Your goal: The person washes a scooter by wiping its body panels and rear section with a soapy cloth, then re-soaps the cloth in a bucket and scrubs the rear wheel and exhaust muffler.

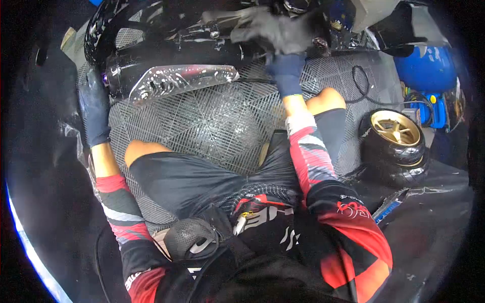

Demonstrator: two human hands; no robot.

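Observation:
My left hand (pixel 95 108), in a dark blue glove, is at the left end of a black exhaust muffler (pixel 118 76). Its fingers look stretched out along that end, though the far side of the hand is hidden. A glossy, wet-looking cover plate (pixel 184 78) with holes runs along the muffler's near side. My right hand (pixel 285 55) reaches up to the dark underside of a motorcycle (pixel 202 35). Grey blur covers its fingers; whether this is the glove's palm or a cloth I cannot make out.
Wet grey grating (pixel 217 121) covers the floor between my legs. To the right stand a gold-rimmed wheel with a black tyre (pixel 396 131) and a blue machine (pixel 427 70). A black hose (pixel 361 83) loops near it. A dark bag (pixel 189 240) hangs at my waist.

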